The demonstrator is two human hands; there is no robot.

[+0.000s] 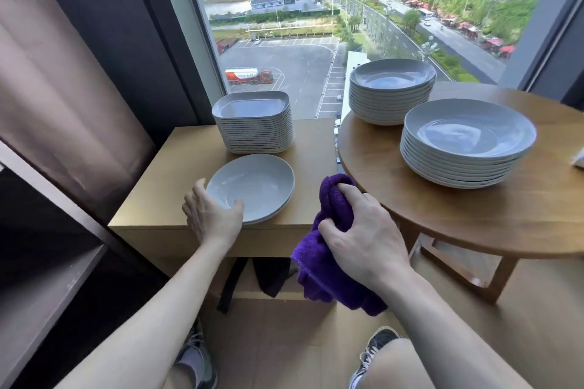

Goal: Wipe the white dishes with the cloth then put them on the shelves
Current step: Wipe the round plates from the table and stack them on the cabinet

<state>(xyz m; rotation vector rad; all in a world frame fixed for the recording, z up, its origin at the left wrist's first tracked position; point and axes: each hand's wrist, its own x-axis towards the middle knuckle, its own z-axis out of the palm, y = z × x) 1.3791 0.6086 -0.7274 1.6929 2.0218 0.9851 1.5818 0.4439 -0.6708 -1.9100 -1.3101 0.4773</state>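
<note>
A white round dish [252, 186] lies on the small wooden desk [164, 186], on top of another like it. My left hand [211, 215] holds its near rim, thumb over the edge. My right hand [357, 230] grips a bunched purple cloth [328, 262] just right of the desk, above the floor. Behind the dish stands a stack of square white dishes [256, 123]. Two stacks of round white dishes [392, 91] [464, 142] sit on the round wooden table [474, 218] to the right. Dark shelves [47, 287] are at the left.
A big window [347, 9] lies straight ahead past the desk. A brown curtain [57, 98] hangs at the left. A narrow gap separates desk and round table. My shoes [376, 354] stand on the wooden floor below.
</note>
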